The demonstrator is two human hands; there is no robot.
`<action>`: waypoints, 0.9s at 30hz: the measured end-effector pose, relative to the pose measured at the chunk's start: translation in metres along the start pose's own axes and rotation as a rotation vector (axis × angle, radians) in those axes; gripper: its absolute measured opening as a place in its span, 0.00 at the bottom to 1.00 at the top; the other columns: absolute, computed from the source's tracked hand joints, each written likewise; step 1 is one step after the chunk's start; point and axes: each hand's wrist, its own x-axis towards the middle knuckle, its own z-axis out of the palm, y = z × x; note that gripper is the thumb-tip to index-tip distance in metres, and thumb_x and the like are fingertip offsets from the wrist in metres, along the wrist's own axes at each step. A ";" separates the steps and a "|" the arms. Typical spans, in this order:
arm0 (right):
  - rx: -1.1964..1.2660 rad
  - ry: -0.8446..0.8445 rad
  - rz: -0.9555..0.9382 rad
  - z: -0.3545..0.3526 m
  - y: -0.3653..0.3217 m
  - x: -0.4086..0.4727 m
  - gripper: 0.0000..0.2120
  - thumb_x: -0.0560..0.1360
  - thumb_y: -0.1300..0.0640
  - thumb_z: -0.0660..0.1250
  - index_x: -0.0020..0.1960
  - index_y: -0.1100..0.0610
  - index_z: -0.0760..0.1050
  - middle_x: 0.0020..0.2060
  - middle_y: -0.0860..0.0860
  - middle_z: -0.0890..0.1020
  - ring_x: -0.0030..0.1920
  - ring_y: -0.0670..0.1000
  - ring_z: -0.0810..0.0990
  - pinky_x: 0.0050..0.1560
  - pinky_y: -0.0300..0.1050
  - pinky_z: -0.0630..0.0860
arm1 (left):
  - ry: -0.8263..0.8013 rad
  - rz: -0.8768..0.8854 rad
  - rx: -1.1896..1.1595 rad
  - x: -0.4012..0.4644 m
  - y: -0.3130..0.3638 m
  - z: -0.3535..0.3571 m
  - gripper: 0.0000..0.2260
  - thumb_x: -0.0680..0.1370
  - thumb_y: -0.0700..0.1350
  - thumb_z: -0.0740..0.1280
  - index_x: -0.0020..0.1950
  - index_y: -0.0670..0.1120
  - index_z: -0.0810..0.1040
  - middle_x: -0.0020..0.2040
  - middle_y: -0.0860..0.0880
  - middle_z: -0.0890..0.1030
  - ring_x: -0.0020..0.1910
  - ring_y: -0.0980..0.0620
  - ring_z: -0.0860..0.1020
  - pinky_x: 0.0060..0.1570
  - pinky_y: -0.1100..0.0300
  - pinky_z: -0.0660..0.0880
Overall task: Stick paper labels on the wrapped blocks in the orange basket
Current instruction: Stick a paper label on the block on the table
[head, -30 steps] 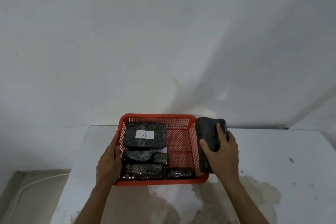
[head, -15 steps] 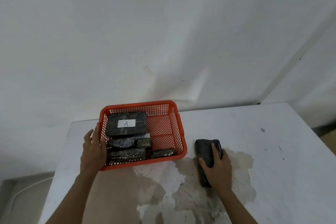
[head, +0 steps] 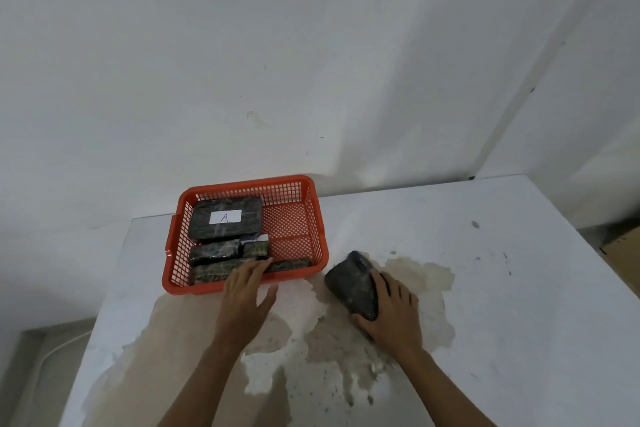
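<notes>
The orange basket stands at the back left of the white table. Inside lies a large dark wrapped block bearing a white paper label marked "A", with several smaller wrapped blocks in front of it. A corner of white paper peeks out among them. My left hand reaches over the basket's front rim, fingers spread on the front blocks. My right hand grips another dark wrapped block lying on the table right of the basket.
The tabletop has a large worn, stained patch under my hands. A white wall rises right behind the basket. The table's left edge drops to a lower floor; a cardboard box corner shows at far right.
My left hand left the basket's left side and now reaches over its front rim. The right hand still holds the block on the table; the view has shifted slightly.
</notes>
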 end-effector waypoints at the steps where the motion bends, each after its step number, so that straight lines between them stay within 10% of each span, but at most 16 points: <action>1: -0.023 -0.042 -0.064 -0.003 0.005 -0.003 0.45 0.62 0.31 0.68 0.74 0.52 0.65 0.69 0.54 0.73 0.65 0.58 0.72 0.66 0.57 0.66 | -0.019 0.016 -0.006 -0.003 0.006 0.002 0.27 0.77 0.62 0.53 0.71 0.50 0.68 0.67 0.47 0.73 0.69 0.48 0.66 0.68 0.49 0.64; 8: -0.148 -0.418 -0.494 -0.036 0.021 -0.007 0.44 0.69 0.36 0.68 0.78 0.42 0.48 0.78 0.47 0.55 0.76 0.53 0.52 0.75 0.53 0.44 | -0.161 0.282 0.128 -0.021 0.050 0.019 0.33 0.72 0.68 0.60 0.72 0.52 0.65 0.71 0.51 0.69 0.73 0.49 0.62 0.73 0.48 0.58; 15: -0.236 -0.415 -0.652 -0.043 0.030 -0.003 0.45 0.69 0.33 0.68 0.77 0.41 0.48 0.79 0.50 0.52 0.77 0.57 0.50 0.73 0.55 0.42 | -0.395 0.328 0.229 -0.038 0.069 0.048 0.45 0.66 0.75 0.59 0.76 0.53 0.56 0.76 0.51 0.62 0.76 0.46 0.57 0.73 0.50 0.46; 27: 0.128 -0.656 -0.385 -0.061 0.051 0.005 0.38 0.67 0.34 0.71 0.73 0.39 0.61 0.75 0.45 0.61 0.71 0.50 0.63 0.70 0.53 0.65 | -0.541 0.069 0.018 -0.060 0.078 0.031 0.41 0.63 0.75 0.61 0.73 0.61 0.57 0.73 0.58 0.64 0.71 0.55 0.61 0.73 0.53 0.55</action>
